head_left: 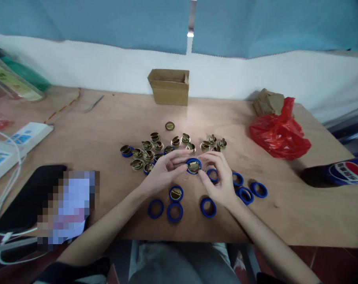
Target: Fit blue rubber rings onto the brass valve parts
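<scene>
Both hands meet over the middle of the wooden table. My left hand and my right hand pinch one blue ring with a brass metal disc set in it, fingers closed on its rim from either side. Several empty blue rings lie on the table near my wrists, and one ring with a brass disc in it rests just below my left hand. Behind the hands sits a loose pile of brass discs, some in blue rings.
An open cardboard box stands at the back. A red plastic bag and brown paper lie at the right, with a Pepsi bottle at the right edge. A black phone, white power strip and cables lie at the left.
</scene>
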{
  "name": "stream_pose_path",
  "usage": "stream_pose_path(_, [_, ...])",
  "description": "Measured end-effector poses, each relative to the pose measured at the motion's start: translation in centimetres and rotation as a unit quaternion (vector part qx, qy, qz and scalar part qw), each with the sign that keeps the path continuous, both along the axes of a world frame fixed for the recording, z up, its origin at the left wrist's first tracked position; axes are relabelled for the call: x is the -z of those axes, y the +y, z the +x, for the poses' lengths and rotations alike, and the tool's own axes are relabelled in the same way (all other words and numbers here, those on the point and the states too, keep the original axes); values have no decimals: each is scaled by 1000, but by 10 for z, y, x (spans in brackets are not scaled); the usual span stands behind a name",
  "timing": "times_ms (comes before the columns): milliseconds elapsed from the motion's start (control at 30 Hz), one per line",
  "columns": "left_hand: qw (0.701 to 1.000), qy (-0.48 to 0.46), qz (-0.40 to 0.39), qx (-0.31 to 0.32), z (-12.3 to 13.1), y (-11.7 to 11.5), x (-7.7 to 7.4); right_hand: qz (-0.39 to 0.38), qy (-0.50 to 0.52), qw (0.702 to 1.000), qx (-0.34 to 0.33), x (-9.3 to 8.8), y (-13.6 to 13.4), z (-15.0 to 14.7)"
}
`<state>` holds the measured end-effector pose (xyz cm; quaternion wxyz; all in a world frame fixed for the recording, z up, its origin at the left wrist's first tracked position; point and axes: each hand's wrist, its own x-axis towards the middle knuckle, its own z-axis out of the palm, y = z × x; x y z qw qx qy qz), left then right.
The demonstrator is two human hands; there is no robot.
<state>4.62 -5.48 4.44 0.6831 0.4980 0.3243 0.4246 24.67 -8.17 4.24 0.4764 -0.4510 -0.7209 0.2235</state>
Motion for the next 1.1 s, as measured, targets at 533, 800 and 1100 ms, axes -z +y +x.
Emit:
stream_pose_path(533, [999,24,-28,4,2,0,0,-224,49,973,-36,4,3,8])
stream_pose_path(800, [1000,26,-9,-13,5,-2,6,-244,66,967,-31,7,2,9])
stream_pose_path(1100, [996,22,-27,77,8,-4,7,-242,121,963,-14,11,8,11])
